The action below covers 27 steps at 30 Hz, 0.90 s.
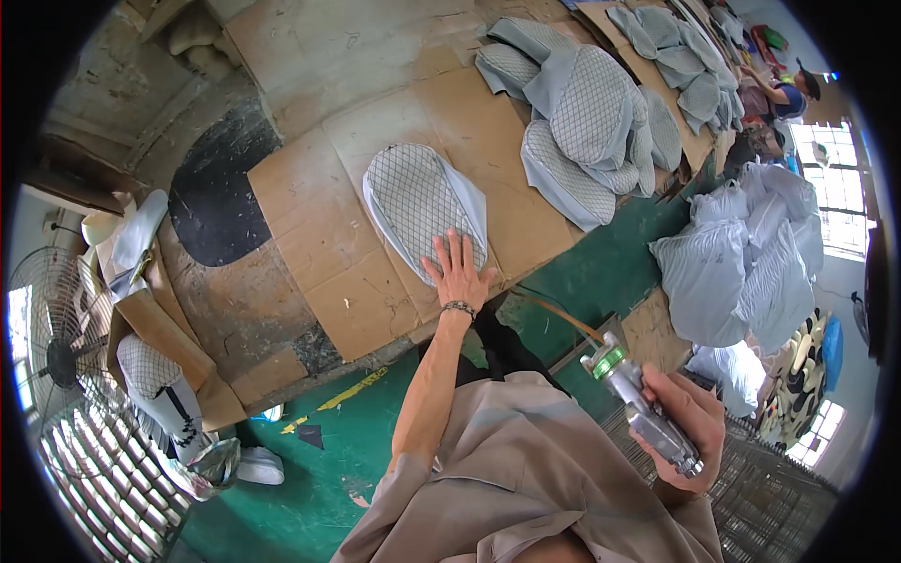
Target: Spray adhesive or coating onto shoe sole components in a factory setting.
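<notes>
A grey, diamond-quilted cover (pixel 413 197) with plain light-grey side flaps lies on flattened cardboard (pixel 310 216) on the worktable. My left hand (pixel 459 277) rests on its near end, fingers spread and palm down. Off the table's near edge, to the right, my right hand (pixel 693 424) is wrapped round a metal spray gun (pixel 623 378) with a green ring near its nozzle. The nozzle end points up and leftward, away from the cover. A thin brown hose (pixel 563 311) shows beside the gun; where it connects I cannot tell.
Several similar quilted covers (pixel 591 103) are heaped at the table's right, with more grey pieces (pixel 685 56) beyond. Stuffed white bags (pixel 741 253) stand on the right. A fan (pixel 58 347) and an open carton (pixel 178 352) are at left. Another person (pixel 788 98) is far right.
</notes>
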Tool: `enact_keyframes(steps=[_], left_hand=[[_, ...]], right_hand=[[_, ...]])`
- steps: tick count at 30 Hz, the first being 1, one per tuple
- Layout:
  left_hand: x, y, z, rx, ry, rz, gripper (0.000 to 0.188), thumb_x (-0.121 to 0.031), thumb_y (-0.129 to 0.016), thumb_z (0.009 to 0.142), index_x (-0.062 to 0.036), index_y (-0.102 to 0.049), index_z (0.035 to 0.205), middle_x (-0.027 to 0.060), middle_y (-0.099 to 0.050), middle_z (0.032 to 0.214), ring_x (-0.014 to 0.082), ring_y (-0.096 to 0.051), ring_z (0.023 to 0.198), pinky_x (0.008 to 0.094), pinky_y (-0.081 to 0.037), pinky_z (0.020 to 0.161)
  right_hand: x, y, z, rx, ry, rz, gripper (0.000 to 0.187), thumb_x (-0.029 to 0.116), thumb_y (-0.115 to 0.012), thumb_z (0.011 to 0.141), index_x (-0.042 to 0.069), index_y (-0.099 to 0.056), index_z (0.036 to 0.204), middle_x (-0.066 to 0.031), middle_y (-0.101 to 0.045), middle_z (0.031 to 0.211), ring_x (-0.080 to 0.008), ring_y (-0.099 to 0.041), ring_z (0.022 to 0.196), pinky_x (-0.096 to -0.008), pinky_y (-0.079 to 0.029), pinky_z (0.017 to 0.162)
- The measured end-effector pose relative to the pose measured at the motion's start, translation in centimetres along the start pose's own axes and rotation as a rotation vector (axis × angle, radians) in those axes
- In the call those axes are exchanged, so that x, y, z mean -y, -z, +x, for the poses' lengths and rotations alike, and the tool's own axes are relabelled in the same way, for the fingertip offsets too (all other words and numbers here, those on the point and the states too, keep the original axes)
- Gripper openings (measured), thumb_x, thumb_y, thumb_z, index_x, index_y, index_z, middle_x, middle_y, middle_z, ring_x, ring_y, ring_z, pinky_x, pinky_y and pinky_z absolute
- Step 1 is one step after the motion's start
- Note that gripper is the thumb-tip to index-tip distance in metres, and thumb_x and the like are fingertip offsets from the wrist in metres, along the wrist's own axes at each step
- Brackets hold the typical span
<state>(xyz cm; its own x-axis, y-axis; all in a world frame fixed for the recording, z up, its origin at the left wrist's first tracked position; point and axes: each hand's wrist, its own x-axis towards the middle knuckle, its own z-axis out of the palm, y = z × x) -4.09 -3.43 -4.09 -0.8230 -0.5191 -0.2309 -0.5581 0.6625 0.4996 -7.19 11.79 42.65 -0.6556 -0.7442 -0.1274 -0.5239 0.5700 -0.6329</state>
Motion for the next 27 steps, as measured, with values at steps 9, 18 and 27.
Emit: enact_keyframes(steps=[9,18,27], left_hand=[[1.4,0.7,-1.4,-0.092,-0.091,-0.132,0.088,-0.042,-0.074,0.093,-0.0037,-0.035,0.162,0.0184,-0.02,0.175,0.0468,-0.011,0.161,0.0742,-0.007,0.123],[1.8,3.0,-11.9,-0.073,-0.006,-0.606,0.039,-0.026,-0.071,0.097,-0.0057,-0.067,0.131,0.0209,-0.075,0.117,0.0387,-0.072,0.11,0.0458,-0.057,0.093],[16.9,-14.1,-30.8,0.141,0.616,-0.28,0.031,-0.037,-0.064,0.098,-0.0102,-0.078,0.101,0.0122,-0.079,0.09,0.031,-0.077,0.086,0.0432,-0.061,0.078]], right_hand=[[-1.4,0.8,-3.6,0.078,0.001,0.142,0.06,0.007,-0.081,0.077,-0.01,-0.067,0.132,-0.0181,-0.071,0.098,-0.0246,-0.069,0.083,-0.0326,-0.053,0.073],[-6.6,2.3,-7.2,-0.012,0.112,0.149,0.057,0.006,-0.082,0.077,-0.006,-0.069,0.131,-0.0137,-0.067,0.084,-0.0235,-0.065,0.07,-0.0322,-0.05,0.064],[-13.1,5.9,-11.8,0.096,0.261,0.202,0.056,0.005,-0.078,0.076,-0.004,-0.07,0.131,-0.0126,-0.066,0.082,-0.0252,-0.066,0.069,-0.0337,-0.05,0.064]])
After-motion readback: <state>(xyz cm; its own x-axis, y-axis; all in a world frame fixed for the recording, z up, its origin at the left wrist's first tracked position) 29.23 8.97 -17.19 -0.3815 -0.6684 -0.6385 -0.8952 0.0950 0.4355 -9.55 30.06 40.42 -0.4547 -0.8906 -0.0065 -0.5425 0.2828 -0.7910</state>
